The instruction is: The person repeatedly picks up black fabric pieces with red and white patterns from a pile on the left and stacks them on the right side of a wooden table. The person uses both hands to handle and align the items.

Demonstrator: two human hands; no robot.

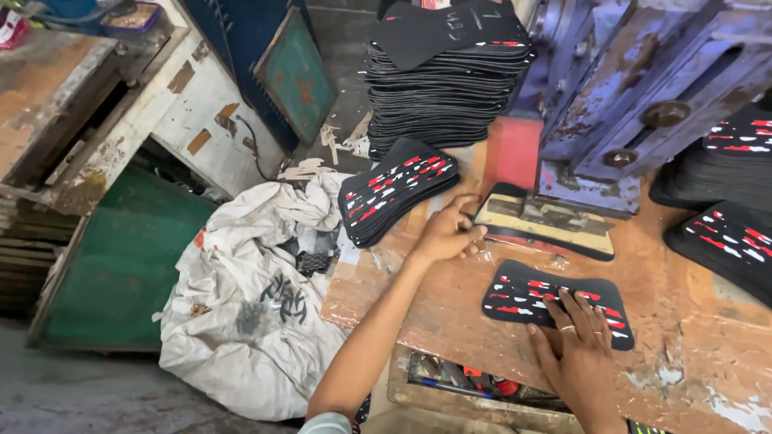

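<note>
— Black sheet [523,299], flat on the surface [450,313], near the front edge. Pinned there by the right hand [581,344], fingers [563,309] spread and pressed flat along its lower edge; ring on one. Held down rather than gripped, apparently to stop sliding.

— And the left hand [445,234]?

— Farther back, fingers curled together against the end of the die [543,223], touching its near corner. No clear pinch; cannot tell whether anything thin sits between them.

— Materials?

— Sheet: thin, matte, foam-like or rubbery, rounded corners, waisted sides, printed with red and white dashes. Die: flat, tan-topped with a dark rim, same outline as the sheet, tucked under the press [635,96]. Press: heavy metal, chipped purple paint, rust showing.

— Around that?

— Small stack [398,189] of printed pieces just left of the left hand, fanned slightly. Tall stack [442,88] behind, plain black. More printed piles [728,237] at right. Surface: worn, scratched, brown. Crumpled white sack [249,305] on the floor beside it, slumped, dusty.
</note>
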